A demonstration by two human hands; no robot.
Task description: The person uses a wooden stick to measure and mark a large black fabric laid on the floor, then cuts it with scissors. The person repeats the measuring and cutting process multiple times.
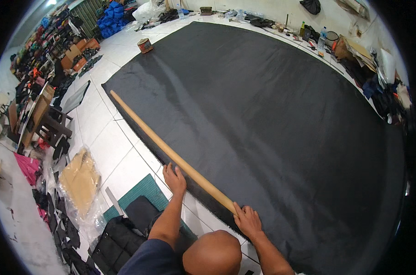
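A large sheet of black fabric (263, 101) lies spread on the floor before me, with slight wrinkles. Along its near left edge rests a long tan tube (171, 153), which looks like cardboard, running from far left to near right. My right hand (248, 221) is at the tube's near end, with its fingers bent against it. My left hand (175, 179) is over the fabric's edge, just on the near side of the tube. Its fingers are apart and point forward, with nothing seen in them.
A green cutting mat (146, 190) with a metal ruler (114, 200) lies on the left, partly under black padded pieces (118, 240). A tin (145, 45) stands on the fabric's far left corner. Bottles (322, 39) and clutter line the wall. Stacked fabric (38, 55) fills the far left.
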